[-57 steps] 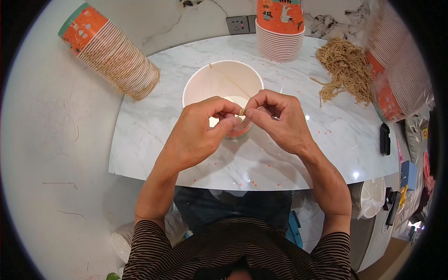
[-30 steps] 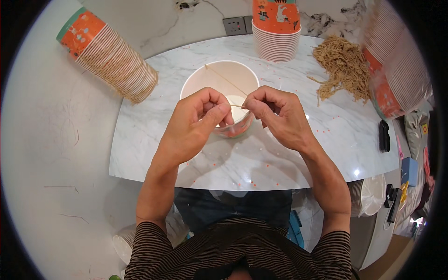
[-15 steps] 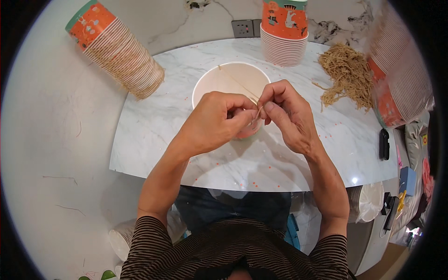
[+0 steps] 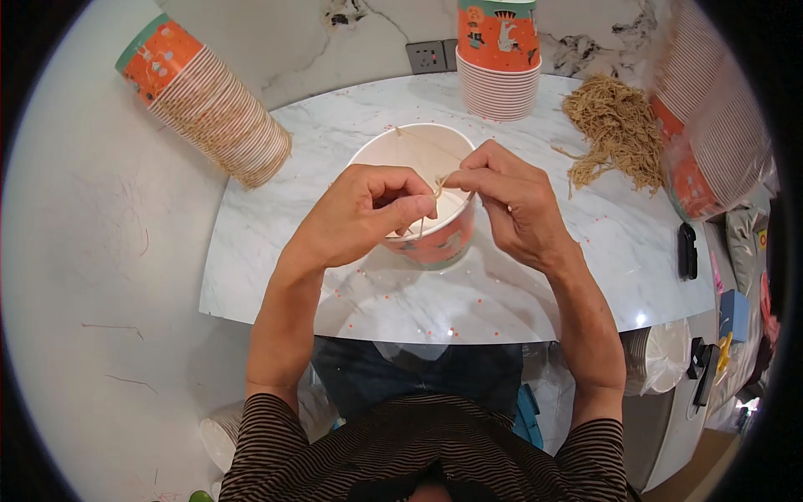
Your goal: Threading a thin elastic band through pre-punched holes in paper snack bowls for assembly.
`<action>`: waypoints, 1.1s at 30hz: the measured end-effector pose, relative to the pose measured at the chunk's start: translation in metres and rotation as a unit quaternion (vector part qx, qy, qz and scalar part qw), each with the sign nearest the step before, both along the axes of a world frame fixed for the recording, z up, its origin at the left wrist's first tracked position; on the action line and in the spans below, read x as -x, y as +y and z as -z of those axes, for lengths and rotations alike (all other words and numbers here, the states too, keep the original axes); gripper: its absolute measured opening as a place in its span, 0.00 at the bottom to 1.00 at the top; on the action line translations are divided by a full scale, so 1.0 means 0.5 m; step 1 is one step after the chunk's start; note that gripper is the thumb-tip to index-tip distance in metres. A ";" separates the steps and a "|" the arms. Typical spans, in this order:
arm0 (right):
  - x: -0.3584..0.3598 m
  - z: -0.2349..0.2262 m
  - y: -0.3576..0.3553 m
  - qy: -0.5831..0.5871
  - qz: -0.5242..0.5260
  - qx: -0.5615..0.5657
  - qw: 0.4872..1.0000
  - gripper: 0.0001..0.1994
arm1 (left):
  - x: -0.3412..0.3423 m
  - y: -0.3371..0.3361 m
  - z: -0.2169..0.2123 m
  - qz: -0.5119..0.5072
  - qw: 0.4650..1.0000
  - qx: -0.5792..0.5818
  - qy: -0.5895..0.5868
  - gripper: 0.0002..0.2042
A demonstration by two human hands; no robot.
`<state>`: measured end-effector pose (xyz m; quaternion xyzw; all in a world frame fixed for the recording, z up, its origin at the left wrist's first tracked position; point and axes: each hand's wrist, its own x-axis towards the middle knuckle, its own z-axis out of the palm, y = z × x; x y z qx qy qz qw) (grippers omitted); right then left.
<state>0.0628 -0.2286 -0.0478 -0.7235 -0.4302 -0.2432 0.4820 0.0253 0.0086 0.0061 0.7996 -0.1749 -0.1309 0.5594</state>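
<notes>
A paper tub (image 4: 437, 244) with a white inside and an orange and green printed outside stands on the table in front of me. Tan string (image 4: 441, 181) runs across its mouth and gathers in a small loop or knot between my hands. My left hand (image 4: 347, 213) is closed over the near left part of the rim, pinching the string between thumb and fingertips. From the right, my right hand (image 4: 520, 201) pinches the string at the loop with thumb and forefinger. A loose string end hangs below my left fingertips.
Stacked tubs lean at the left (image 4: 216, 109); another stack (image 4: 499, 92) stands at the back. A heap of tan strings (image 4: 617, 138) lies at the right, beside plastic-wrapped stacks (image 4: 723, 138). A black case (image 4: 687, 251) lies by the table's right edge. Small orange specks dot the marbled table (image 4: 276, 243).
My hands have shifted a little left, and the right fingertips now pull slightly away from the left. The looped string shows between them, and more of the tub's near outside is visible.
</notes>
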 end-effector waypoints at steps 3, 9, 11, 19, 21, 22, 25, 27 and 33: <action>0.014 -0.002 0.013 0.056 0.002 0.000 0.998 0.14 | -0.006 0.008 0.007 0.010 1.000 -0.001 -0.001 0.09; 0.010 0.002 0.012 0.106 0.020 0.016 0.994 0.12 | -0.007 0.007 0.011 0.009 0.999 -0.038 0.015 0.10; 0.008 0.007 0.015 0.099 0.020 0.010 0.995 0.13 | -0.006 0.003 0.013 0.001 0.999 -0.050 0.007 0.10; 0.009 0.010 0.019 0.087 0.027 0.012 0.996 0.14 | -0.005 -0.001 0.015 -0.028 0.996 -0.085 -0.007 0.12; 0.006 0.015 0.020 0.042 0.052 0.017 0.998 0.15 | -0.010 0.001 0.027 -0.051 0.994 -0.083 -0.044 0.12; 0.006 0.016 0.022 0.043 0.052 0.017 0.998 0.15 | -0.012 0.001 0.030 -0.075 0.990 -0.082 -0.082 0.12; 0.007 0.017 0.027 0.027 0.058 0.018 0.998 0.16 | -0.011 0.001 0.018 -0.087 0.988 -0.111 -0.068 0.13; 0.008 0.018 0.028 0.018 0.070 0.020 0.997 0.16 | -0.009 0.000 0.020 -0.089 0.984 -0.128 -0.081 0.13; 0.011 0.017 0.030 0.027 0.058 0.021 0.998 0.18 | 0.000 -0.008 0.013 -0.091 0.973 -0.178 -0.114 0.11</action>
